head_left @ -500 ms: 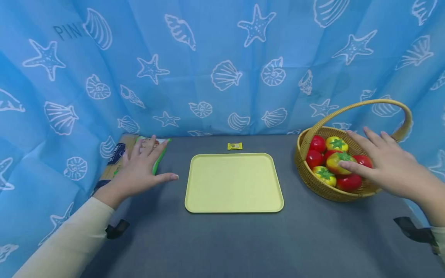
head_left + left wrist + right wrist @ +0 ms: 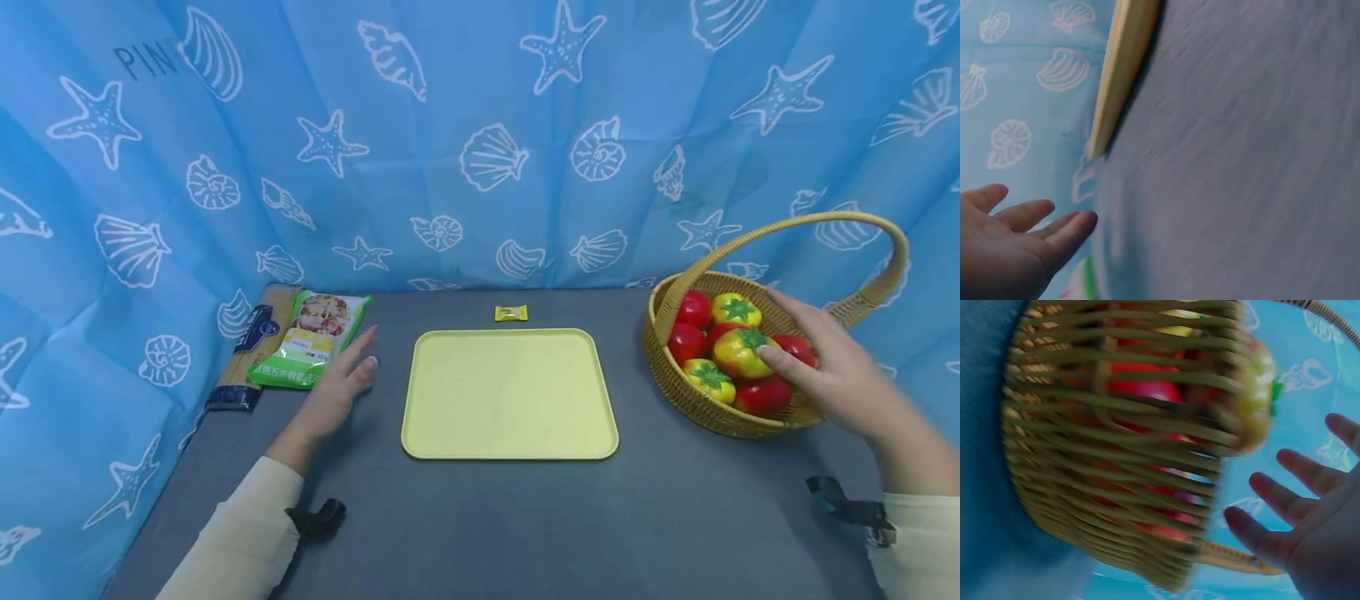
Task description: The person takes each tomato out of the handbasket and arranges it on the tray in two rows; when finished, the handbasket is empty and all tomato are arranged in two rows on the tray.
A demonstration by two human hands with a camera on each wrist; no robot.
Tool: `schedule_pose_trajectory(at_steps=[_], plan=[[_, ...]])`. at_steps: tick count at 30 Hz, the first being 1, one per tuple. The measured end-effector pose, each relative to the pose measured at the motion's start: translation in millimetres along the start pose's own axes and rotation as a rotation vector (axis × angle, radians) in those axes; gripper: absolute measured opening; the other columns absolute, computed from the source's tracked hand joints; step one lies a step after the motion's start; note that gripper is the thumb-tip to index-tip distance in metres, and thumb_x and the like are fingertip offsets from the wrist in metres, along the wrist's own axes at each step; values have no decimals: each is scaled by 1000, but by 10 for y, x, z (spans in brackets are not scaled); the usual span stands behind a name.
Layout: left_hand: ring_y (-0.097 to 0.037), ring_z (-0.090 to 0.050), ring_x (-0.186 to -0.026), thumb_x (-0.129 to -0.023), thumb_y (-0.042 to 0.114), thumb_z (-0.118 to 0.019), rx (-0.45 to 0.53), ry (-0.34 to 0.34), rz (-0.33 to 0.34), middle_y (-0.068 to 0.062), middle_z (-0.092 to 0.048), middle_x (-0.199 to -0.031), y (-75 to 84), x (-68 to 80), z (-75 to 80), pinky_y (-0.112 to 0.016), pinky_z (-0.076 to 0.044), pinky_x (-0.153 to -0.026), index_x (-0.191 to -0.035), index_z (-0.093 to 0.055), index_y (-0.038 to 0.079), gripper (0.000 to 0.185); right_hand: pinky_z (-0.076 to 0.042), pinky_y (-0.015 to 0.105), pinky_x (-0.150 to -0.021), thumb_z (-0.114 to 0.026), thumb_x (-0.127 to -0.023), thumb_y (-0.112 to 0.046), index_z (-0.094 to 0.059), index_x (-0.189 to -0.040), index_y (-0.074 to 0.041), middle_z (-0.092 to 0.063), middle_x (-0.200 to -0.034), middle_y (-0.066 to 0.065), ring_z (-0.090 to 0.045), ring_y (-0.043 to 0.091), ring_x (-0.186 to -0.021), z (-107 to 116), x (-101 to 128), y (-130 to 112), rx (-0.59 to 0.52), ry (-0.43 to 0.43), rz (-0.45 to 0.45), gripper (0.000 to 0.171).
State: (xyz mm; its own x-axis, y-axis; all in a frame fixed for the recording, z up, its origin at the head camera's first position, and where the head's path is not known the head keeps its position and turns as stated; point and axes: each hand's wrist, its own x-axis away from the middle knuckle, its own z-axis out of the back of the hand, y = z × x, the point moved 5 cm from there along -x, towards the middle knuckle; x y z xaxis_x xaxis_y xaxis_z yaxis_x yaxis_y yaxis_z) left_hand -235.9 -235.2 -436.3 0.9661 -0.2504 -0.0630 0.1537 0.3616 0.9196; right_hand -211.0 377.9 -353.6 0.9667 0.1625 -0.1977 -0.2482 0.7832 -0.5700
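Note:
My right hand (image 2: 847,375) hovers over the right side of a wicker basket (image 2: 675,396) heaped with red and yellow-green tomatoes. Its thumb tip is close to the topmost yellow-green tomato (image 2: 741,353). In the right wrist view, the fingers (image 2: 1272,540) are spread beside the basket's wall (image 2: 1129,469), with a gap between them and the tomato (image 2: 1254,400). My left hand (image 2: 333,400) is held with loosely extended fingers between a green-and-white food packet (image 2: 307,337) and a pale yellow tray (image 2: 510,396). It holds nothing in the left wrist view.
A long brown package (image 2: 243,358) with a dark blue label lies left of the green packet. Behind the tray is a small yellow wrapper (image 2: 511,313). The basket's tall handle (image 2: 810,218) arches over it. A blue shell-print curtain (image 2: 480,167) borders the grey table (image 2: 510,533).
My left hand has moved right and slightly down, off the packets and towards the tray. My right hand has shifted and turned over the basket, with its wrist lower and further left.

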Motion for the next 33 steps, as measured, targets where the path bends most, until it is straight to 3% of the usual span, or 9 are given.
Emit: schedule_pose_trajectory(at_steps=[4, 7, 9, 11, 14, 17, 20, 28, 33], plan=[[-47, -25, -159, -117, 48, -38, 261, -14, 35, -29, -20, -175, -152, -55, -213, -63, -35, -124, -175, -14, 4, 76, -12, 92, -112, -59, -108, -26, -23, -176, -14, -25, -169, 37, -24, 65, -145, -75, 64, 186, -94, 56, -8, 78], [-41, -26, -160, -118, 47, -37, 372, 6, 68, -27, -23, -175, -211, -95, -339, -57, -35, -125, -174, -14, 2, 76, -31, 49, -128, -63, -107, -23, -29, -174, -10, -32, -165, 34, -38, 34, -146, -156, 118, 300, -151, 91, -13, 76], [-37, -28, -160, -118, 44, -41, 392, 21, 86, -24, -27, -174, -239, -124, -404, -54, -36, -125, -173, -17, 1, 74, -39, 18, -114, -67, -106, -20, -34, -170, -4, -39, -159, 31, -47, 13, -133, -207, 150, 346, -163, 111, -20, 74], [-33, -32, -158, -117, 40, -46, 387, 31, 101, -22, -32, -173, -261, -150, -455, -51, -39, -124, -172, -22, 0, 72, -39, 0, -88, -72, -104, -19, -40, -166, 1, -44, -151, 29, -47, 2, -114, -246, 173, 374, -147, 133, -34, 73], [-29, -35, -158, -116, 33, -53, 340, 25, 111, -18, -36, -172, -282, -162, -510, -49, -38, -125, -171, -28, -1, 69, -45, 7, -78, -78, -101, -25, -45, -162, 3, -46, -147, 31, -51, 24, -116, -293, 169, 374, -73, 131, -76, 75], [-27, -35, -157, -114, 28, -60, 297, 25, 128, -14, -37, -172, -306, -134, -538, -47, -35, -127, -170, -32, 0, 69, -55, 39, -83, -79, -101, -29, -44, -162, 3, -44, -148, 36, -43, 52, -123, -337, 140, 361, 15, 108, -106, 77], [-28, -36, -157, -111, 22, -67, 247, 27, 125, -13, -38, -172, -345, -106, -543, -47, -35, -126, -169, -34, 1, 70, -50, 61, -78, -79, -101, -28, -45, -161, 3, -43, -147, 37, -41, 58, -124, -368, 132, 346, 57, 111, -109, 75], [-33, -46, -150, -108, 2, -63, 170, 29, 97, -17, -38, -171, -379, -102, -537, -36, -47, -116, -168, -37, 0, 66, -45, 46, -75, -82, -99, -32, -51, -158, 1, -50, -142, 31, -46, 51, -119, -381, 120, 349, 72, 165, -105, 75], [-32, -49, -148, -106, -2, -63, 134, 32, 95, -16, -42, -169, -388, -104, -529, -38, -49, -115, -166, -42, 1, 63, -43, 35, -72, -84, -98, -33, -54, -156, 0, -52, -140, 29, -46, 46, -116, -392, 135, 358, 57, 184, -106, 73]])
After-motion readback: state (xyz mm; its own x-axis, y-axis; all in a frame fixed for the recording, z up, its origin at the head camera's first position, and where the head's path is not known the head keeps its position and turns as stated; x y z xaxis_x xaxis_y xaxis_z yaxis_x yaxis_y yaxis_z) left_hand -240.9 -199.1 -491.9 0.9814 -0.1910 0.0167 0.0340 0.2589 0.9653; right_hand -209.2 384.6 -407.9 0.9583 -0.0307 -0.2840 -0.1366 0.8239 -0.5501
